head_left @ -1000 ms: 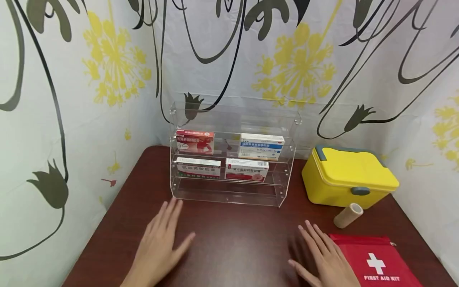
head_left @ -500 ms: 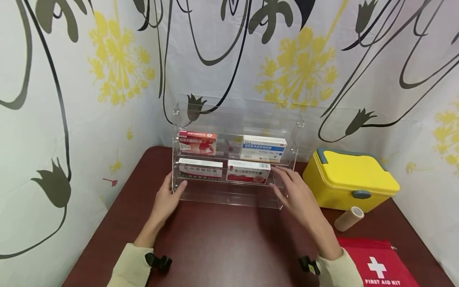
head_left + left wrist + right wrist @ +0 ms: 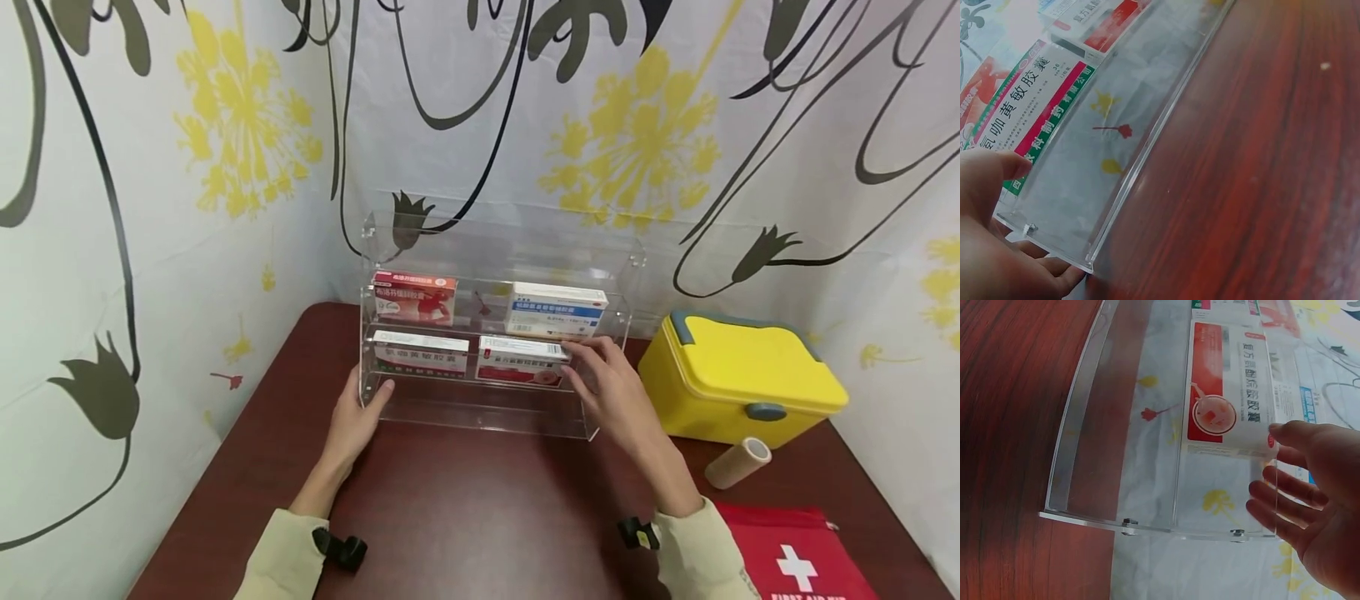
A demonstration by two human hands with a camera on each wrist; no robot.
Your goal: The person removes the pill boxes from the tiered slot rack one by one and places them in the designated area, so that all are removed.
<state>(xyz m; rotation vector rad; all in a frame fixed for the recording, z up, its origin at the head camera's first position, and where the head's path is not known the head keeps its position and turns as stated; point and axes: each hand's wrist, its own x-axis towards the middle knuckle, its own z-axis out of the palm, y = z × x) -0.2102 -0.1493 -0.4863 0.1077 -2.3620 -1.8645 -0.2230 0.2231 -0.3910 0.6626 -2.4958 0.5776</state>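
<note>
A clear acrylic rack point(image 3: 480, 414) stands on the table with medicine boxes on two tiers. My left hand point(image 3: 354, 423) grips its left side panel, thumb inside and fingers outside, as the left wrist view shows. My right hand point(image 3: 622, 400) pinches the upper right corner of a red-and-white medicine box point(image 3: 521, 367) with thumb and index finger; the other fingers are loosely bent beside it. To its left on the lower tier is a white medicine box with a green band point(image 3: 420, 354). Above are a red medicine box point(image 3: 415, 300) and a blue-and-white medicine box point(image 3: 557, 311).
At the right stands a yellow lidded case point(image 3: 742, 375) with grey trim. A beige roll point(image 3: 738, 463) stands in front of it. A red first aid pouch point(image 3: 802, 550) lies on the table near the right sleeve. Patterned cloth point(image 3: 450, 150) hangs behind the rack.
Both hands have risen from above the table to the rack; the left has taken hold of its side. The right has come onto the red-and-white medicine box's corner.
</note>
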